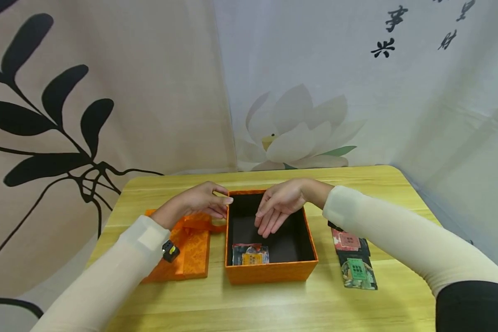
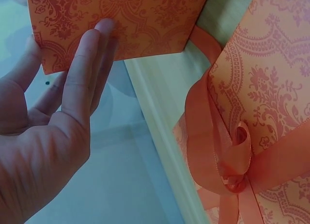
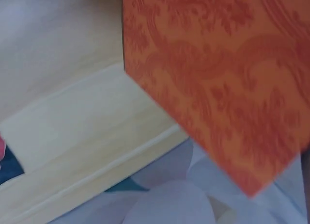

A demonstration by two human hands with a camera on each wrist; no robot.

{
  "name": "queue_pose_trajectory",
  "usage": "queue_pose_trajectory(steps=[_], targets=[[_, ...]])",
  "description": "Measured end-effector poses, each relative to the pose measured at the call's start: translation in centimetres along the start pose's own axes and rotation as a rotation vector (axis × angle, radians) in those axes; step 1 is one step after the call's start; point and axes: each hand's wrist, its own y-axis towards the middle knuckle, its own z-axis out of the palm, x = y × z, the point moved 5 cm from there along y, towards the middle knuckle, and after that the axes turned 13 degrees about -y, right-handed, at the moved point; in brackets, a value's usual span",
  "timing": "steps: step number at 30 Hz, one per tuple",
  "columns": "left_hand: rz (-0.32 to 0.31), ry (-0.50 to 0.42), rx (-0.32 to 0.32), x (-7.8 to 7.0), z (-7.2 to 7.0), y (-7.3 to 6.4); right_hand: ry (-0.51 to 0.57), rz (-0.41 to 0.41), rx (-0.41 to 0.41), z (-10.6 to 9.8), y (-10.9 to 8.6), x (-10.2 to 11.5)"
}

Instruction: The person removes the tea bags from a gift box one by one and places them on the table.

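An orange patterned box (image 1: pixel 269 273) with a dark inside stands uncovered on the table. My left hand (image 1: pixel 203 200) holds its left wall, thumb at the rim and fingers along the outside; in the left wrist view those fingers (image 2: pixel 80 81) lie against the patterned wall (image 2: pixel 145 30). Over the box opening hangs my right hand (image 1: pixel 279 207), fingers extended downward and nothing held. A small printed packet (image 1: pixel 251 254) with a yellow label lies in the front left corner of the box. The right wrist view shows only the box's outer wall (image 3: pixel 218 88), not the hand.
Left of the box lies an orange lid-like piece (image 1: pixel 196 258) with a ribbon bow (image 2: pixel 235 161). On the right, partly under my right forearm, are a red-labelled packet (image 1: pixel 349 240) and a green-labelled packet (image 1: pixel 358 271). A printed curtain (image 1: pixel 170 92) hangs behind the table (image 1: pixel 265 309).
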Motion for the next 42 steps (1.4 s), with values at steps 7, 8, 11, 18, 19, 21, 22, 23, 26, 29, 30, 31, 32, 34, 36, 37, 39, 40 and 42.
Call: queue_pose_trajectory(steps=[7, 8, 11, 18, 19, 21, 22, 23, 26, 29, 30, 31, 32, 34, 36, 37, 39, 40, 42], targets=[[0.006, 0.006, 0.006, 0.1, 0.0, 0.0, -0.038, 0.045, 0.013, 0.7, 2.6, -1.1], [0.004, 0.004, 0.005, 0.1, 0.0, 0.1, -0.045, 0.053, 0.009, 0.7, 2.8, -1.2], [0.002, 0.006, 0.006, 0.0, 0.0, 0.0, -0.066, 0.076, -0.006, 0.6, 3.4, -1.5], [0.005, 0.005, 0.008, -0.4, 0.0, -0.2, -0.16, 0.119, -0.107, -0.1, 3.9, -1.6], [0.006, 0.008, 0.011, -0.4, 0.0, -0.2, -0.169, 0.127, -0.12, -0.1, 3.9, -1.7], [0.006, 0.012, 0.015, -0.5, 0.1, -0.3, -0.183, 0.142, -0.13, -0.1, 4.0, -1.7], [0.005, 0.015, 0.015, -0.5, 0.2, -0.4, -0.187, 0.148, -0.126, -0.1, 4.0, -1.8], [0.003, 0.018, 0.014, -0.5, 0.2, -0.4, -0.189, 0.155, -0.117, 0.0, 4.1, -1.9], [0.002, 0.026, 0.008, -0.6, 0.2, -0.4, -0.19, 0.174, -0.082, 0.1, 4.2, -2.0], [-0.001, 0.028, 0.004, -0.5, 0.2, -0.4, -0.19, 0.176, -0.041, 0.3, 4.2, -2.0], [-0.002, 0.028, 0.004, -0.5, 0.2, -0.4, -0.191, 0.174, -0.031, 0.3, 4.2, -2.0], [-0.001, 0.028, 0.005, -0.4, 0.2, -0.4, -0.192, 0.17, -0.023, 0.4, 4.2, -2.0], [-0.001, 0.027, 0.007, -0.4, 0.2, -0.4, -0.194, 0.167, -0.013, 0.4, 4.2, -2.0], [0.001, 0.026, 0.01, -0.4, 0.2, -0.3, -0.199, 0.161, 0.004, 0.6, 4.2, -2.0], [0.003, 0.025, 0.014, -0.4, 0.2, -0.3, -0.213, 0.156, 0.025, 0.8, 4.3, -2.0], [0.003, 0.024, 0.016, -0.4, 0.2, -0.3, -0.222, 0.153, 0.038, 1.0, 4.3, -2.0], [0.005, 0.022, 0.02, -0.3, 0.2, -0.3, -0.245, 0.144, 0.064, 1.4, 4.4, -2.0], [0.005, 0.02, 0.022, -0.3, 0.1, -0.3, -0.259, 0.142, 0.074, 1.6, 4.5, -1.9], [0.008, 0.021, 0.025, -0.3, 0.1, -0.2, -0.29, 0.138, 0.085, 1.9, 4.6, -1.9]])
